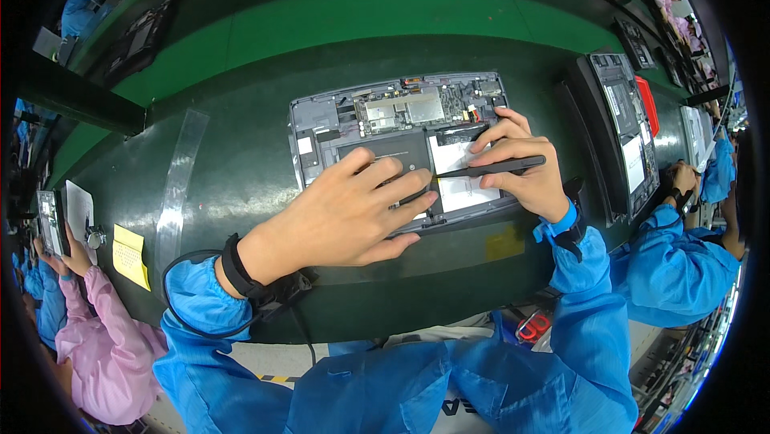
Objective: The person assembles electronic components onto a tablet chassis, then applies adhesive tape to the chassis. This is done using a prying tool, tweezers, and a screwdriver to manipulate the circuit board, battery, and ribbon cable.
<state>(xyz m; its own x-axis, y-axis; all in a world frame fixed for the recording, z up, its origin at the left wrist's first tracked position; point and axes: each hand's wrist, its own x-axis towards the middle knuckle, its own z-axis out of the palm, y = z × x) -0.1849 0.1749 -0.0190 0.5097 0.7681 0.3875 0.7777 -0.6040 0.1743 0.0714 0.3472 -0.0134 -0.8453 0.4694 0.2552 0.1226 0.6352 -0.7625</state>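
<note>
In front of me lies an opened laptop base, its inside facing up, with a circuit board along the far side. My left hand is laid over the near left part of the laptop, palm down and fingers apart, reaching across the black battery area. My right hand grips slim black tweezers, whose tip points left to the edge of a white-labelled part on the right half. Whether the tip touches that part I cannot tell. My left fingers hide some of the near side.
Stacked laptop bases stand at the right, beside a red tray. A yellow note and clear tape are on the bench at left. Co-workers sit on both sides, a pink sleeve left and a blue sleeve right.
</note>
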